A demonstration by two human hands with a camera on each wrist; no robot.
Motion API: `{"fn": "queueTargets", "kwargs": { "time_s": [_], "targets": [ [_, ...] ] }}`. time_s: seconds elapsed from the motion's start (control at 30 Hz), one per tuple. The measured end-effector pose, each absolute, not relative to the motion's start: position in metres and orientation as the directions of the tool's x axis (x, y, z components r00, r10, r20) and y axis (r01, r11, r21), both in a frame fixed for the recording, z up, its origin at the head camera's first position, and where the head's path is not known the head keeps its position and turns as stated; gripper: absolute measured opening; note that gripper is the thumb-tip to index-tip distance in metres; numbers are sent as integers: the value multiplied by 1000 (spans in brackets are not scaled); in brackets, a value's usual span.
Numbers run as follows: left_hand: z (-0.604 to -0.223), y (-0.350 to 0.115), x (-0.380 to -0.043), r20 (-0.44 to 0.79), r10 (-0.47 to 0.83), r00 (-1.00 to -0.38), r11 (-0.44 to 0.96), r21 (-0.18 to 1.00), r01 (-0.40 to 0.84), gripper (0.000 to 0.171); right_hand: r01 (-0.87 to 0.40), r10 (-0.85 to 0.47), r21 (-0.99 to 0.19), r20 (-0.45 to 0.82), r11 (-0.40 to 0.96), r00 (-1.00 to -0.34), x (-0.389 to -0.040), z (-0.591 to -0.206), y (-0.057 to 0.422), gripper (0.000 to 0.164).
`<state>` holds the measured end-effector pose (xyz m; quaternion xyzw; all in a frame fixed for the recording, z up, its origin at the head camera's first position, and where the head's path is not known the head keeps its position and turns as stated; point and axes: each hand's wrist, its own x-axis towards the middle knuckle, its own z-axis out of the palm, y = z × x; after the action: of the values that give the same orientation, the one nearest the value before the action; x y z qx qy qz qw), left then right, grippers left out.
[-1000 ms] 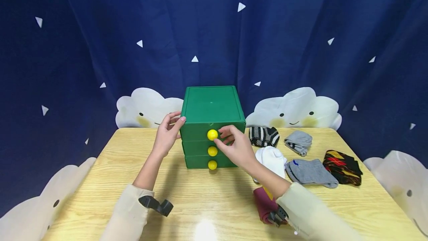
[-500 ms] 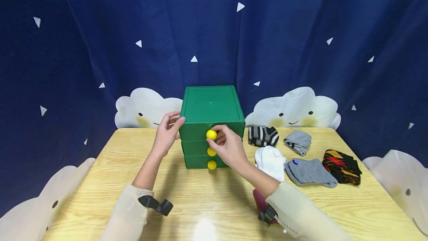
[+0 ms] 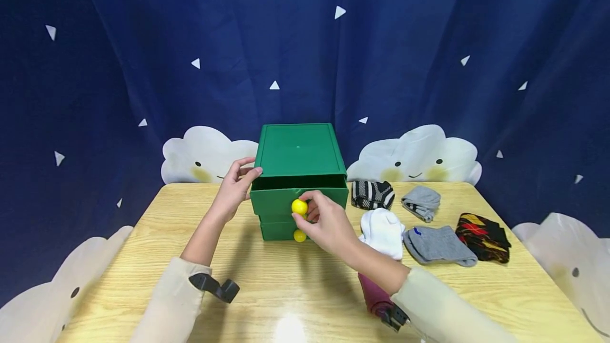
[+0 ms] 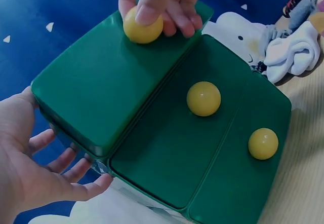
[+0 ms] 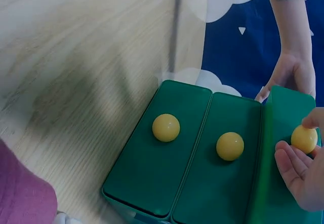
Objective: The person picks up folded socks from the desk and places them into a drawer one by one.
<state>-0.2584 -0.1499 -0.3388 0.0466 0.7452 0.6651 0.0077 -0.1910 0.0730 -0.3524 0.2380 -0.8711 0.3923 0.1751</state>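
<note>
A green three-drawer box [image 3: 299,147] stands on the table, each drawer front bearing a round yellow knob. My right hand [image 3: 329,218] pinches the top drawer's knob [image 3: 298,206] between thumb and fingers. That top drawer [image 3: 271,200] is pulled partly out, and a dark gap shows under the box's top. My left hand [image 3: 234,189] rests against the box's left side near the upper front corner, its fingers spread in the left wrist view. The middle knob [image 4: 203,99] and bottom knob [image 4: 263,144] sit on drawers that are closed.
Folded socks lie on the table's right side: a black-and-white patterned one [image 3: 373,195], a grey striped one [image 3: 421,202], a white one [image 3: 383,232], a plain grey one [image 3: 439,246], a dark multicoloured one [image 3: 483,238] and a maroon one [image 3: 375,292], partly under the right forearm. A blue curtain [image 3: 305,41] hangs behind.
My right hand has gone from beside the top knob to pinching it, and the top drawer has come out toward me. The left hand has stayed at the box's left side.
</note>
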Motion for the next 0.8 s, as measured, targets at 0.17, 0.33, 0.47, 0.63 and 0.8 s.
{"fn": "queueTargets", "kwargs": {
  "time_s": [0.17, 0.33, 0.47, 0.63, 0.8],
  "targets": [
    [-337, -149, -258, 39, 66, -997, 147, 988, 48, 51, -569, -305, -548, 500, 613, -810, -179, -352, 75, 33],
    [-338, -148, -258, 44, 67, -997, 141, 989, 53, 52, -601, -334, -493, 527, 629, -782, -168, -350, 77, 34],
    [-338, -148, -258, 51, 68, -996, 149, 987, 60, 53, -637, -366, -436, 556, 636, -746, -159, -349, 79, 35],
    [-337, -149, -257, 59, 66, -996, 149, 986, 68, 52, -667, -402, -398, 567, 630, -719, -149, -348, 80, 33],
    [-339, -150, -256, 55, 67, -996, 147, 987, 65, 53, -688, -428, -391, 567, 611, -703, -140, -350, 82, 34]
  ]
}}
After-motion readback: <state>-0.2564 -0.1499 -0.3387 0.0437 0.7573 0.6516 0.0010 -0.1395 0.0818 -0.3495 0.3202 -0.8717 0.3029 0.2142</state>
